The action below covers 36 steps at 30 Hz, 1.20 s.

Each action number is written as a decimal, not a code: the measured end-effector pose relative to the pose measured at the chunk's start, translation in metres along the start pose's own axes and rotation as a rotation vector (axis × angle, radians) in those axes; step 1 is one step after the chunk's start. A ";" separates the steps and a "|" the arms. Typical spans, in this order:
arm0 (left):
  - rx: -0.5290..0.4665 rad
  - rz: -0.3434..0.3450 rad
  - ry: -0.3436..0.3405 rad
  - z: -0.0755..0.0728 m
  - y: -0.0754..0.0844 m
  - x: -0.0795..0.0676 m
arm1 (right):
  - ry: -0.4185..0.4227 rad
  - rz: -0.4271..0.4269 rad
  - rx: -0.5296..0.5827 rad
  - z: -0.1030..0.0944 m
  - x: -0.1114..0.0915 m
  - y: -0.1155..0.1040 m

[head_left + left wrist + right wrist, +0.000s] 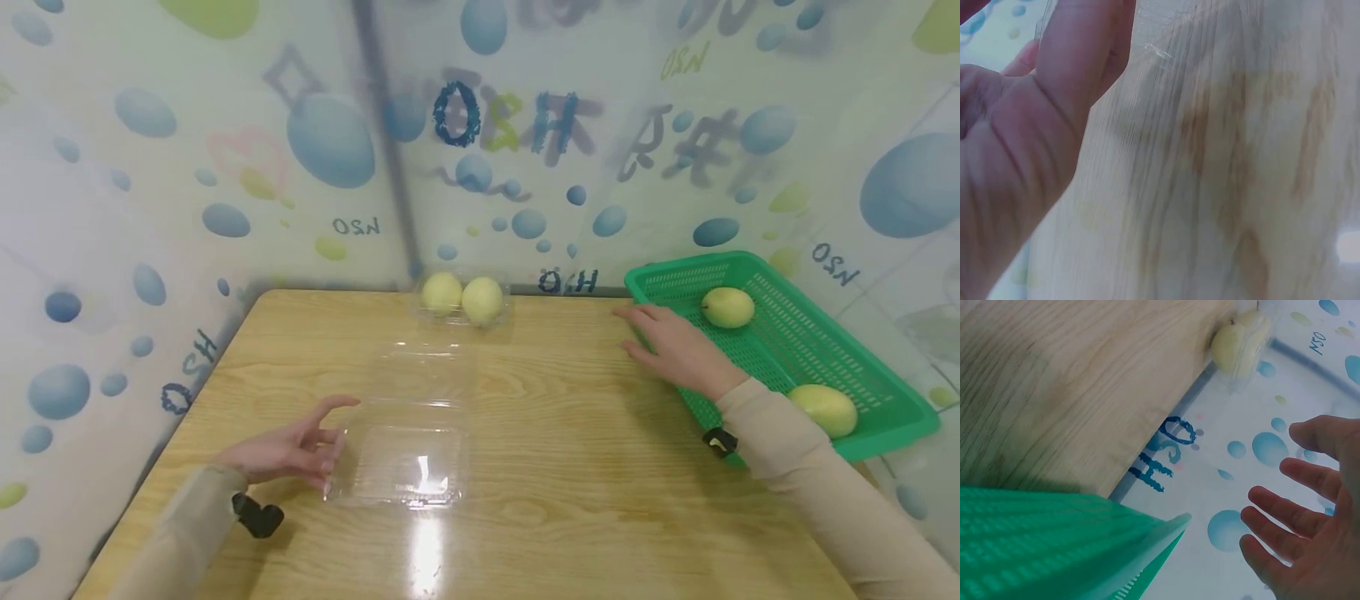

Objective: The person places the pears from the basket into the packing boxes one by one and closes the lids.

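Note:
On the table lies an opened clear plastic clamshell box point(397, 462), its lid point(423, 371) folded back toward the wall. My left hand point(285, 450) is at the box's left side, fingertips touching that edge and thumb stretched out above it. In the left wrist view, part of the palm and fingers point(1079, 56) shows beside clear plastic. My right hand point(682, 350) hovers over the left rim of a green basket point(817, 337), fingers spread and holding nothing. Inside the basket are two yellow pears, one farther back point(727, 307) and one nearer point(822, 410).
Against the wall at the back stands another clear box point(498, 312) with two pears point(482, 301) in it. The wooden table point(555, 467) meets a wall covering point(480, 200) printed with blue drops. The basket fills the table's right side.

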State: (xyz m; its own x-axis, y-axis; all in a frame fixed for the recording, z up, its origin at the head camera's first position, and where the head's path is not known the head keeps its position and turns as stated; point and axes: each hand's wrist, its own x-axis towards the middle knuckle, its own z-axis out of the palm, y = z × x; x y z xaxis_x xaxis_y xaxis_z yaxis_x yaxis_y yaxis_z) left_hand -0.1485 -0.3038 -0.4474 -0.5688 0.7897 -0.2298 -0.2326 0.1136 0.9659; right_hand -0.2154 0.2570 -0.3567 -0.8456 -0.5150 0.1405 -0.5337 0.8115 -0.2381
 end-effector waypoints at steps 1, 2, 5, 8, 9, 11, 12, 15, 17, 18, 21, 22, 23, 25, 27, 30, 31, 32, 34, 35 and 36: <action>0.011 -0.009 0.006 0.001 0.000 0.002 | 0.004 -0.004 -0.004 -0.001 -0.001 0.001; 0.016 -0.012 0.005 0.002 0.001 0.004 | 0.006 -0.008 -0.011 -0.002 -0.002 0.003; 0.026 -0.007 -0.010 0.003 0.001 0.010 | 0.018 -0.014 -0.024 -0.005 -0.006 0.007; 0.010 0.009 -0.035 0.004 0.001 0.015 | 0.022 -0.015 -0.035 -0.008 -0.010 0.011; 0.008 0.013 -0.040 0.004 0.001 0.017 | 0.025 -0.013 -0.037 -0.009 -0.011 0.013; 0.002 0.011 -0.041 0.005 0.001 0.021 | 0.028 -0.009 -0.039 -0.011 -0.013 0.015; 0.000 0.009 -0.043 0.005 0.001 0.022 | 0.026 -0.006 -0.038 -0.012 -0.013 0.016; 0.003 -0.002 -0.042 0.007 0.002 0.026 | 0.019 0.000 -0.036 -0.016 -0.015 0.019; -0.007 -0.003 -0.047 0.009 0.003 0.029 | 0.011 0.010 -0.040 -0.018 -0.016 0.021; -0.009 0.000 -0.051 0.009 0.003 0.030 | 0.001 0.020 -0.042 -0.020 -0.017 0.022; -0.028 0.004 -0.056 0.011 0.003 0.034 | -0.036 0.065 -0.046 -0.024 -0.019 0.025; -0.032 0.003 -0.055 0.012 0.003 0.035 | -0.047 0.080 -0.045 -0.025 -0.020 0.026; -0.031 -0.002 -0.050 0.013 0.004 0.036 | -0.058 0.094 -0.044 -0.027 -0.021 0.027; -0.027 -0.005 -0.042 0.015 0.004 0.038 | -0.075 0.112 -0.045 -0.030 -0.024 0.029; -0.016 -0.011 -0.035 0.017 0.005 0.040 | -0.085 0.115 -0.042 -0.032 -0.026 0.032; -0.010 -0.011 -0.034 0.019 0.006 0.043 | -0.101 0.128 -0.026 -0.036 -0.029 0.037; -0.010 -0.009 -0.035 0.020 0.007 0.044 | -0.105 0.131 -0.017 -0.037 -0.031 0.040; -0.007 -0.010 -0.037 0.021 0.007 0.045 | -0.110 0.136 -0.006 -0.038 -0.032 0.042; -0.009 -0.010 -0.041 0.023 0.008 0.047 | -0.122 0.150 0.011 -0.040 -0.034 0.047; -0.006 -0.010 -0.041 0.024 0.008 0.049 | -0.129 0.158 0.017 -0.041 -0.036 0.049; -0.001 -0.013 -0.041 0.024 0.008 0.050 | -0.139 0.164 0.020 -0.041 -0.037 0.053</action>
State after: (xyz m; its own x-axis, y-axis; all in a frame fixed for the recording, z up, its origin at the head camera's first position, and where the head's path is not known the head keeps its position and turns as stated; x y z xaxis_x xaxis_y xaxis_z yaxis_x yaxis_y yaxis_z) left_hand -0.1595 -0.2487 -0.4486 -0.5329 0.8121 -0.2376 -0.2407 0.1238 0.9627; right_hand -0.2127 0.3301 -0.3346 -0.9113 -0.4103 -0.0353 -0.3872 0.8828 -0.2659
